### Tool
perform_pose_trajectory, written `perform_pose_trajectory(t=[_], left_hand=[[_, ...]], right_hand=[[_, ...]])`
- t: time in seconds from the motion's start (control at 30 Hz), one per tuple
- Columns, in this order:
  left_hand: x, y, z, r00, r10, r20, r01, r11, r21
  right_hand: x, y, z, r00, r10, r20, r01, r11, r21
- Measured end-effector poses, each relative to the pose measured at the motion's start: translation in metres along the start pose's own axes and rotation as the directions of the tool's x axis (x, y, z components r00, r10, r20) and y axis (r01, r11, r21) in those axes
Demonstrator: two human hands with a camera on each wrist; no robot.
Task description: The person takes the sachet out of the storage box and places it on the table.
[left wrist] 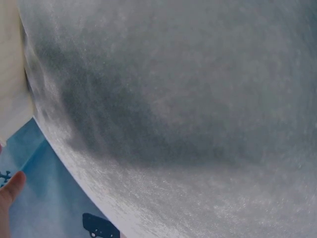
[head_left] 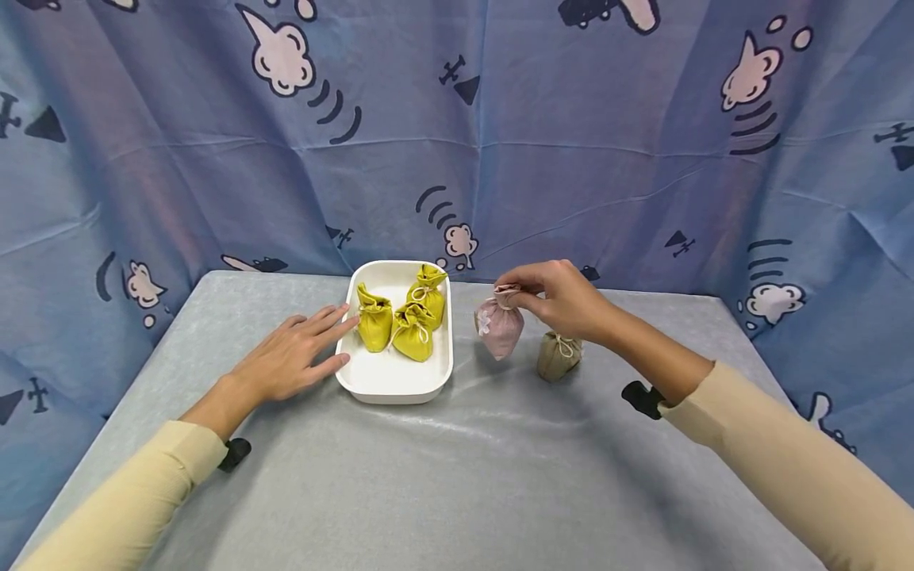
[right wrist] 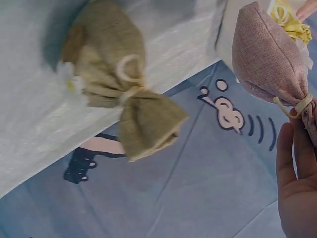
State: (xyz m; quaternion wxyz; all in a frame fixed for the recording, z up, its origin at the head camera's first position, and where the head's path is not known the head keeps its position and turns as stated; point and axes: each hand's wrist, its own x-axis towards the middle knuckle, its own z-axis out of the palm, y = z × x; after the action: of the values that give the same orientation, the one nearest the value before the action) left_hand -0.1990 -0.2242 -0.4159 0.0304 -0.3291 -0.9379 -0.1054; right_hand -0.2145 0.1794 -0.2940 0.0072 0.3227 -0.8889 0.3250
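My right hand [head_left: 571,301] pinches a pink drawstring pouch [head_left: 501,325] by its gathered neck, holding it above the table just right of a white tray [head_left: 396,388]. Below that hand, an olive-brown drawstring pouch [head_left: 558,357] stands on the table; the right wrist view shows its cord and a white flower. Three yellow-green drawstring pouches [head_left: 374,321] sit in the tray. With fingers extended, my left hand [head_left: 289,357] rests against the tray's left rim, and its fingertips are close to the nearest yellow-green pouch. Only a thumb [left wrist: 12,188] shows in the left wrist view.
A pale grey cloth covers the table [head_left: 428,492]. Behind it and along both sides hangs a blue patterned curtain [head_left: 543,182]. Black straps [head_left: 643,399] show at both wrists.
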Motion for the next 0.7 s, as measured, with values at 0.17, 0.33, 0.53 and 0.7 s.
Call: perform_pose_trajectory(t=[0.17, 0.33, 0.53, 0.7], left_hand=[[-0.001, 0.0, 0.0, 1.0, 0.008, -0.01, -0.008, 1.0, 0.0], [-0.001, 0.0, 0.0, 1.0, 0.009, -0.008, -0.009, 1.0, -0.001], [0.0, 0.0, 0.0, 1.0, 0.002, -0.002, -0.002, 1.0, 0.006], [0.0, 0.0, 0.0, 1.0, -0.001, 0.001, 0.001, 1.0, 0.006]], right_hand=[[-0.009, 0.011, 0.0, 0.999, 0.038, 0.001, -0.038, 0.999, -0.03], [-0.017, 0.021, 0.002, 0.997, 0.08, 0.011, -0.08, 0.996, -0.028], [-0.023, 0.03, 0.006, 0.994, 0.108, 0.023, -0.108, 0.994, -0.005], [-0.027, 0.036, 0.009, 0.993, 0.113, 0.042, -0.114, 0.993, 0.023]])
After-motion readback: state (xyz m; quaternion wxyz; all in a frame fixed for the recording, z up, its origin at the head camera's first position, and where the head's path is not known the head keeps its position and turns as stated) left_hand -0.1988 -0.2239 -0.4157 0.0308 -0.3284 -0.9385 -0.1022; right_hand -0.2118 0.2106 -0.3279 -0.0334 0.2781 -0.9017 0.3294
